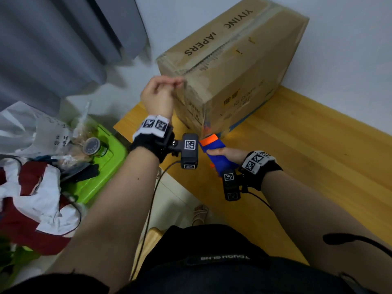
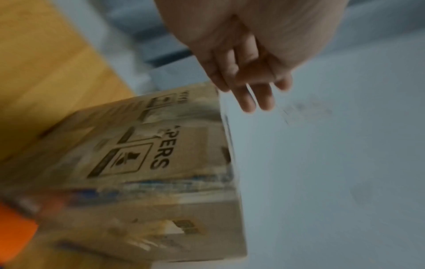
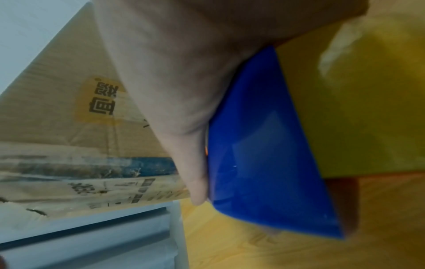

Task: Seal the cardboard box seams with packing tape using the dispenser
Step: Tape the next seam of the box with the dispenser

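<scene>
Left hand (image 1: 158, 96): raised, fingertips pinched together, wrist bent back.
Right hand (image 1: 228, 154): lower, palm-down, fingers wrapped in a grip.
Forearms: both extended forward.

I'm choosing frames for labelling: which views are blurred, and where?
Head view: mostly sharp, the left hand smeared at the brown cardboard box. Left wrist view: heavy motion blur over box print and fingers. Right wrist view: soft, dim; the blue plastic tape dispenser and right hand lack detail.
</scene>
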